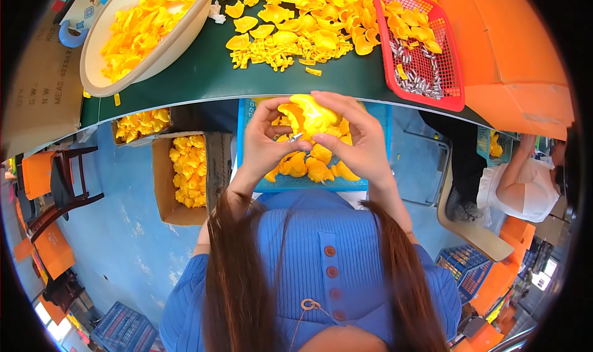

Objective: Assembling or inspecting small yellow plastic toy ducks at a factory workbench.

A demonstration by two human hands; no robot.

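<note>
Just past the table's near edge, my right hand (360, 135) is closed round a glossy, hollow yellow plastic shell (314, 113), thumb below and fingers along its far side. My left hand (267, 135) steadies the shell's left side, its index finger near the top. Between that hand's thumb and fingers a small silvery metal cylinder (296, 138) is pinched, close to the shell's opening. Below both hands, a blue plastic basket (242, 114) holds more yellow shells (318, 169). How far the cylinder reaches into the shell I cannot tell.
On the green table (185, 80) lie heaped yellow parts (290, 33), with a pale basin (92, 55) at left. A red basket (456, 74) at right holds yellow pieces and metal cylinders. A cardboard box (162, 179) of yellow parts stands at lower left; another person (516, 188) is at right.
</note>
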